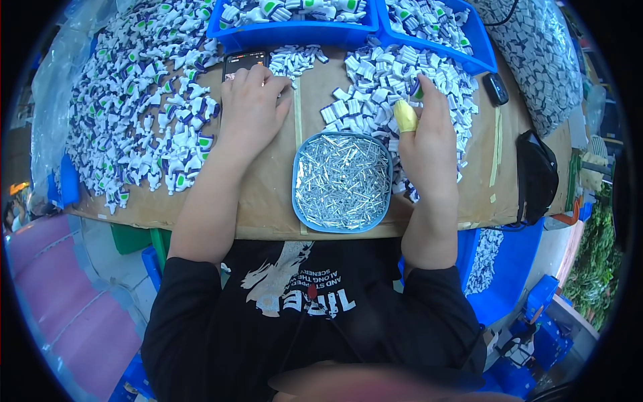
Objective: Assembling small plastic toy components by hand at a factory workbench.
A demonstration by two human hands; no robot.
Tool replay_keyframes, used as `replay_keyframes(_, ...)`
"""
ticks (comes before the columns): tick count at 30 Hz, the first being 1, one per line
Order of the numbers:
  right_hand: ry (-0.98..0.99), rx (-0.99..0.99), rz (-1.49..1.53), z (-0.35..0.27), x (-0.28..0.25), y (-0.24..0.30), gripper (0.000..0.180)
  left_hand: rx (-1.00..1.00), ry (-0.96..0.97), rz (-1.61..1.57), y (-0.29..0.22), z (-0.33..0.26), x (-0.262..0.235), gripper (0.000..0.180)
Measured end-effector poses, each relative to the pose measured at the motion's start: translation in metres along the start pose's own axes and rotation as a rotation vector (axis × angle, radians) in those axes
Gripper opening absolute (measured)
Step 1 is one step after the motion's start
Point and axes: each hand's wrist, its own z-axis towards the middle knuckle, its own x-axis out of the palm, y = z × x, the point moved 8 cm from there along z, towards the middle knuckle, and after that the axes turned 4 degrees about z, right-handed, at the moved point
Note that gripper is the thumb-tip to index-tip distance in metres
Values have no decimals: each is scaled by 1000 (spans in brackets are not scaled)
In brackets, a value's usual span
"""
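Observation:
My left hand (253, 110) lies over a dark smartphone (236, 61) with a lit screen, its fingers bent down onto the phone and the thumb apart from them. Over a heap of small white ribbed plastic pieces (365, 74) is my right hand (429, 137), a yellow wrap (404, 116) around its thumb. Between that thumb and forefinger shows a small white, purple and green plastic piece (418, 90), partly hidden. Between my forearms stands a square blue tub (295, 194) full of thin silver metal pins (343, 181).
White, purple and green pieces (147, 127) spread across the table's left. Two blue bins (295, 35) of such pieces stand at the back. Rightward lie a black key fob-like object (495, 89), a bulging clear bag (536, 60) and a black pouch (537, 175).

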Motion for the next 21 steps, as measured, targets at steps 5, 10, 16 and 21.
replay_keyframes(5,-14,4,8,-7,-2,9,60,29,-37,14,-6,5,3,17)
replay_keyframes(10,-17,-46,-68,-11,-4,17,59,106,-51,8,-11,8,8,17)
replay_keyframes(16,-61,-52,-10,-7,-10,12,63,108,-89,-459,-20,9,-1,16)
replay_keyframes(21,-16,-89,379,-5,-11,9,58,-141,174,-921,-30,-6,-1,16)
